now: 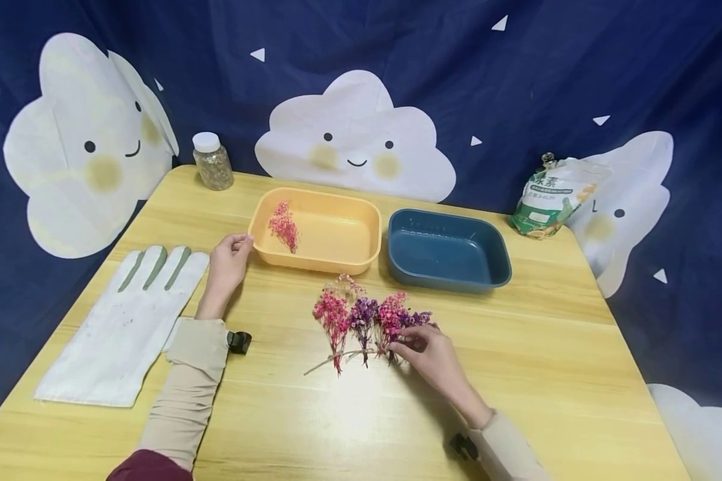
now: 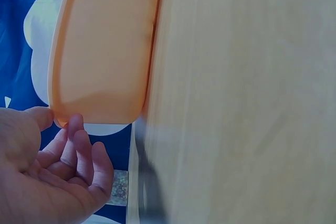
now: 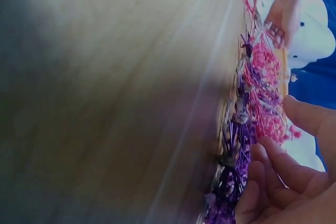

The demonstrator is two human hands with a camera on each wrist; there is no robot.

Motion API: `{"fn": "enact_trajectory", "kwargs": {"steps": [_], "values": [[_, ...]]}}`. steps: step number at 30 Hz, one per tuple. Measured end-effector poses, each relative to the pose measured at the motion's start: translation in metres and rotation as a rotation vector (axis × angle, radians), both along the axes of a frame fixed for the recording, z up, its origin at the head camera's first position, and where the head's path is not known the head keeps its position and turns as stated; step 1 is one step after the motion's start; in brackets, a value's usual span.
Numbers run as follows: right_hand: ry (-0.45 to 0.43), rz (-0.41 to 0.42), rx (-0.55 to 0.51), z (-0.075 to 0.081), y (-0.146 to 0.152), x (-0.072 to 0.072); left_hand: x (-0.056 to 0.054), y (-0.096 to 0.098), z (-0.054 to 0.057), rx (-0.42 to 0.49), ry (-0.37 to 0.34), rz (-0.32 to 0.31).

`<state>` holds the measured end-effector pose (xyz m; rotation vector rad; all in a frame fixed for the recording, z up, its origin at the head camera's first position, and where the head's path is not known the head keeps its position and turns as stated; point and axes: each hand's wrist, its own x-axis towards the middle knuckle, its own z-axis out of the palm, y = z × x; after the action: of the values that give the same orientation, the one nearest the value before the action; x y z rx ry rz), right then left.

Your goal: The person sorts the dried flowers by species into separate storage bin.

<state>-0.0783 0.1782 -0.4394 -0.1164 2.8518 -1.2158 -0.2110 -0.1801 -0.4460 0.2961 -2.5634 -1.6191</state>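
My left hand [image 1: 228,262] pinches the left rim of a yellow plastic tub [image 1: 337,264] between thumb and fingers. A small bunch of pink dried flowers [image 1: 284,227] lies inside that tub. On the table, several bunches of dried flowers are lined up: a pink bunch [image 1: 332,314], a purple bunch [image 1: 364,315], another pink bunch [image 1: 391,312] and a purple one [image 1: 416,319] at the right end. Over the right-end bunches is my right hand [image 1: 430,351], its thumb and fingers parted and fingertips right at the flowers. Thin ties circle the stems in the right wrist view.
A dark blue tub [image 1: 448,257] stands right of the yellow one. To the left lies a white glove [image 1: 123,327]. A white-lidded jar [image 1: 213,164] occupies the back left corner, a green and white bag [image 1: 547,200] the back right. Dark blue cloth [image 1: 487,80] hangs behind the table.
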Motion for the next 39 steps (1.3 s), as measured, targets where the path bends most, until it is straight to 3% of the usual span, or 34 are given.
{"fn": "enact_trajectory", "kwargs": {"steps": [10, 27, 39], "values": [[0.032, 0.067, 0.102, -0.009, -0.009, -0.005, -0.002, 0.0, -0.002, 0.006, 0.005, 0.0], [-0.015, 0.066, 0.111, -0.01, -0.013, -0.01, -0.002, 0.001, 0.0, 0.002, 0.006, 0.006], [-0.238, -0.056, -0.167, 0.0, -0.013, -0.006, -0.001, 0.002, 0.0, -0.016, -0.003, 0.011]]}}
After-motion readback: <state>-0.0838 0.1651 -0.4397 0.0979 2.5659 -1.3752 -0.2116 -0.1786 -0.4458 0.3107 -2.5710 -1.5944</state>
